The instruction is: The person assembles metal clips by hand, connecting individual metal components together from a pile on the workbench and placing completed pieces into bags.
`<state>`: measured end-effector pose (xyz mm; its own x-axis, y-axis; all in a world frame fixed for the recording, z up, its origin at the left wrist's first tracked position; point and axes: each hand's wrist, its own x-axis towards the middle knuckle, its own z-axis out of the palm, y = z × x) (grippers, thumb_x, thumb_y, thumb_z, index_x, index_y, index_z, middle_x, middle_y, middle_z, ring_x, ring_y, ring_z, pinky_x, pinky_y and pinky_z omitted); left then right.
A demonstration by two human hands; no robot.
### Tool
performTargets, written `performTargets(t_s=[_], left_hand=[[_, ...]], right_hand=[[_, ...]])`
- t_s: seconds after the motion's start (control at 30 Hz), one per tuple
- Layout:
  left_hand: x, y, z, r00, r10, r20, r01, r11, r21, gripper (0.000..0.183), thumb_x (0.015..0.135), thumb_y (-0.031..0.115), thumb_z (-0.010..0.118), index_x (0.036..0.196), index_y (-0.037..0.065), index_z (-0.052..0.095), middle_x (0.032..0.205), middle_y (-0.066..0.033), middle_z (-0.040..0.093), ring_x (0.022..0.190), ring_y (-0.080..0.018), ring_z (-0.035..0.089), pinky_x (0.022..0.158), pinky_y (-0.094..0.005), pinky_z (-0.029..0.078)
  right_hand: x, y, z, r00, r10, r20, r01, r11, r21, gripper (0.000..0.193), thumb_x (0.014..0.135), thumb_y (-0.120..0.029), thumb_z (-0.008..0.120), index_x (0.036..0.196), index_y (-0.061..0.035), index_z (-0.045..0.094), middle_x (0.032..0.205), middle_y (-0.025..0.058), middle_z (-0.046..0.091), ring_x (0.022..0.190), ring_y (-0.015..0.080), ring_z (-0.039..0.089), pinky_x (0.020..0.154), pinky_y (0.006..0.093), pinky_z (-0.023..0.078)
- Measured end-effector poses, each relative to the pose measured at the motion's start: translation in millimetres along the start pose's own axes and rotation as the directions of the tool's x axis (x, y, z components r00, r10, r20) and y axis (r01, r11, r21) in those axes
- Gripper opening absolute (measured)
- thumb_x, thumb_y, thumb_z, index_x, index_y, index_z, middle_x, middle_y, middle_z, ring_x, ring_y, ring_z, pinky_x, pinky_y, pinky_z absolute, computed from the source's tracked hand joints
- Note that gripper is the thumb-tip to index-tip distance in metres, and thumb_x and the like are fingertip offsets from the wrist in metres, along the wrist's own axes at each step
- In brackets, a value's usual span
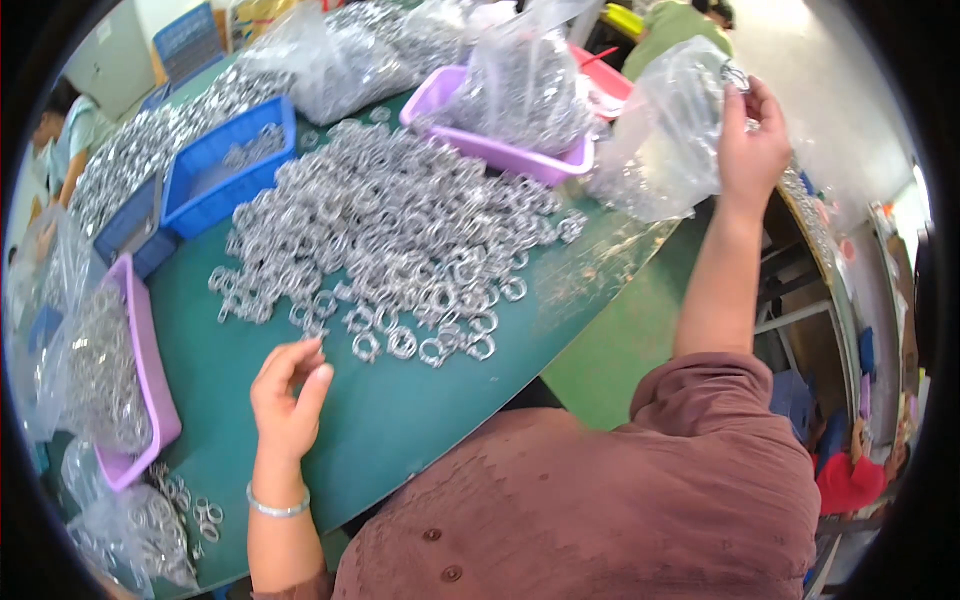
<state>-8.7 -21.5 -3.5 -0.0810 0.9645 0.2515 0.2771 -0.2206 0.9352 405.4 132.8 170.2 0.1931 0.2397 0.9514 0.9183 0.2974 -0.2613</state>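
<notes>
A large heap of silvery metal rings (390, 215) lies on the green table in front of me. Stretched out to the far right, my right hand (755, 140) pinches a few metal rings (736, 76) at its fingertips. They are at the upper edge of a clear plastic bag (665, 140), which hangs by the table's right end. At the near left edge of the heap is my left hand (290, 390), its fingers bent and the thumb apart from the index finger. Nothing shows between them, and the index fingertip is close to the outermost rings.
Blue bins (228, 165) and a purple tray with a filled bag (150, 390) stand left. Another purple tray (500, 150) holds a bulging bag behind the heap. More metal parts (150, 140) cover the far left. Other people (855, 480) are around. The table edge (480, 425) runs along my body.
</notes>
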Motion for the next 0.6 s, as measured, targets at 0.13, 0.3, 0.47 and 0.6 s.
performTargets(t_s=[0.13,0.3,0.47,0.6], left_hand=[[11.6,-10.6,-2.0,1.000,-0.001,-0.001,0.001,1.000,-0.013,0.023,0.075,0.001,0.060,0.099,-0.001,0.058,0.087,-0.0065,0.056,0.077,-0.0123,0.056,0.068,-0.0226,0.046],[9.2,-9.7,-4.1,0.999,-0.019,-0.038,0.021,0.999,0.040,0.022,0.076,0.001,0.060,0.098,-0.001,0.059,0.086,-0.0059,0.056,0.075,-0.0114,0.056,0.066,-0.0221,0.046],[2.6,-10.1,0.4,0.999,-0.032,-0.008,0.032,0.999,-0.008,0.021,0.077,0.002,0.060,0.098,0.000,0.059,0.085,-0.0052,0.056,0.074,-0.0107,0.055,0.066,-0.0219,0.046],[7.1,-10.8,-3.6,0.999,-0.047,-0.021,0.047,0.999,-0.013,0.020,0.077,0.002,0.060,0.097,0.000,0.060,0.084,-0.0050,0.056,0.073,-0.0103,0.055,0.066,-0.0215,0.046]], right_hand=[[1.5,10.5,6.6,0.982,-0.090,0.165,0.138,0.939,-0.314,0.031,0.075,-0.022,0.062,0.101,-0.0047,0.060,0.098,0.0118,0.061,0.090,0.0258,0.058,0.080,0.0340,0.043],[-47.4,-68.9,26.9,0.900,-0.425,0.092,0.397,0.889,0.228,0.023,0.072,-0.004,0.061,0.095,-0.0041,0.061,0.093,0.0106,0.061,0.087,0.0261,0.057,0.077,0.0335,0.043],[-140.9,-126.5,58.8,0.606,-0.545,0.579,0.036,0.746,0.665,0.022,0.072,-0.017,0.064,0.088,-0.0033,0.059,0.089,0.0122,0.057,0.090,0.0287,0.053,0.078,0.0364,0.042],[-173.9,-153.3,75.7,0.416,-0.590,0.692,0.084,0.782,0.617,0.021,0.072,-0.018,0.062,0.085,-0.0032,0.059,0.081,0.0111,0.054,0.083,0.0287,0.053,0.076,0.0371,0.043]])
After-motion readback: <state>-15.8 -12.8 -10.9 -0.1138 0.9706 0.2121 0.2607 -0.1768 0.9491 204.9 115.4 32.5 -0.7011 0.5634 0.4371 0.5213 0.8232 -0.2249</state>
